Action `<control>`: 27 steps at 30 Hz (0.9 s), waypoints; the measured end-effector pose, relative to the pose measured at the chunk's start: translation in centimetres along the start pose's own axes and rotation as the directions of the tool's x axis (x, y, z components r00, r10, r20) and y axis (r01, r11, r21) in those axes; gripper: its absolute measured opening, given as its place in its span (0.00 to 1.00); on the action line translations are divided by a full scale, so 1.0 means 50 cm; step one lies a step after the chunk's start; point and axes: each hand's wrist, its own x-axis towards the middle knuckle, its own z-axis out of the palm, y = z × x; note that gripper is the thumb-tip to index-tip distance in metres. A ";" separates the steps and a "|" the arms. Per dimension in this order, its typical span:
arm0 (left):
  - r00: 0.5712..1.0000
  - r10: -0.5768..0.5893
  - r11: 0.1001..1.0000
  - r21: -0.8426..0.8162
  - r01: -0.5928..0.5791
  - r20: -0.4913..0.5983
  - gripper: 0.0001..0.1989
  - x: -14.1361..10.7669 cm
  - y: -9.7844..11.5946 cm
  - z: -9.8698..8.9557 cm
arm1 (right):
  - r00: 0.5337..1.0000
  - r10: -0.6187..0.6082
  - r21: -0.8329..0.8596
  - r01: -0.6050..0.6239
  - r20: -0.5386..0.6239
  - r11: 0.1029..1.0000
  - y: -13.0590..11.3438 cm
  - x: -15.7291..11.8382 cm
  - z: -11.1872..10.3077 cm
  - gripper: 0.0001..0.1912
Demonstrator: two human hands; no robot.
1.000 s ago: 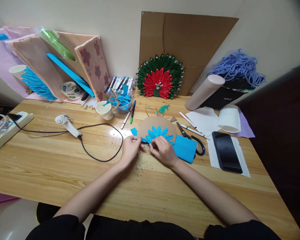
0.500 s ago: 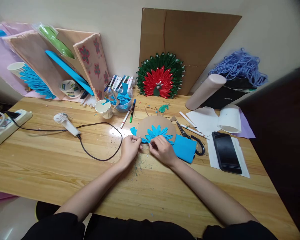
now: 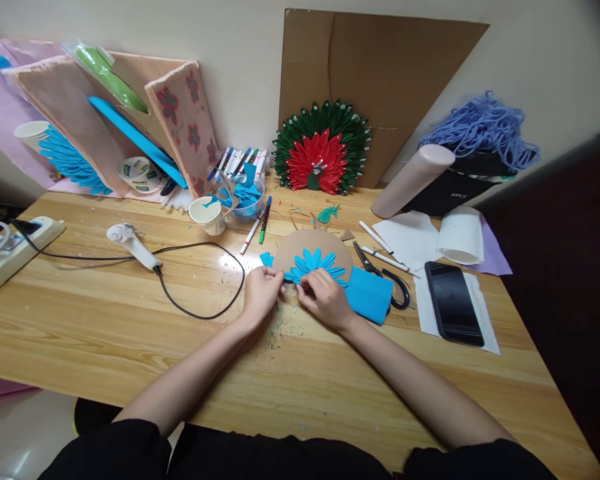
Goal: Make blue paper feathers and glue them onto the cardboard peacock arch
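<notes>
A rounded cardboard base (image 3: pixel 290 248) lies on the table, with a fan of blue paper petals (image 3: pixel 316 263) on its front part. My left hand (image 3: pixel 263 293) is closed in a pinch at the base's left front edge, its fingertips on the end of a blue petal. Close beside it, my right hand (image 3: pixel 326 300) curls its fingers over the fan's lower middle; what sits between those fingertips is hidden. A folded blue sheet (image 3: pixel 373 295) lies just right of my right hand, partly over black-handled scissors (image 3: pixel 399 288). A small blue scrap (image 3: pixel 267 259) rests beyond my left hand.
Left of my hands lies a white glue gun (image 3: pixel 135 248) with a looping black cord. Behind stand a paper cup (image 3: pixel 207 217), a tub of blue scraps (image 3: pixel 247 208) and a red-green petal fan (image 3: pixel 325 150). A phone (image 3: pixel 454 303) lies at right, near a pale bottle (image 3: pixel 413 181).
Both hands stay almost in place at the base's front edge, with only slight finger movement. The whole view has shifted a little.
</notes>
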 end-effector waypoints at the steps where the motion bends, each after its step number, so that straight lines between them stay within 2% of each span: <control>1: 1.000 0.006 1.000 0.002 -0.006 0.003 0.06 -0.001 0.000 0.001 | 1.000 0.001 0.002 -0.001 -0.002 1.000 0.000 0.000 0.000 0.06; 10: 0.997 0.064 0.997 0.029 -0.065 0.046 0.11 -0.011 0.001 0.006 | 1.000 -0.002 -0.014 0.002 0.013 1.000 -0.001 0.001 -0.002 0.07; 22: 0.993 0.083 0.989 0.118 -0.092 0.085 0.12 -0.008 0.000 0.000 | 0.999 -0.016 -0.020 0.016 0.029 1.000 -0.005 0.004 -0.007 0.07; 27: 0.993 0.073 0.989 0.124 -0.085 0.093 0.12 -0.005 0.000 -0.012 | 0.999 0.041 0.030 -0.040 -0.017 0.999 0.004 0.003 -0.033 0.06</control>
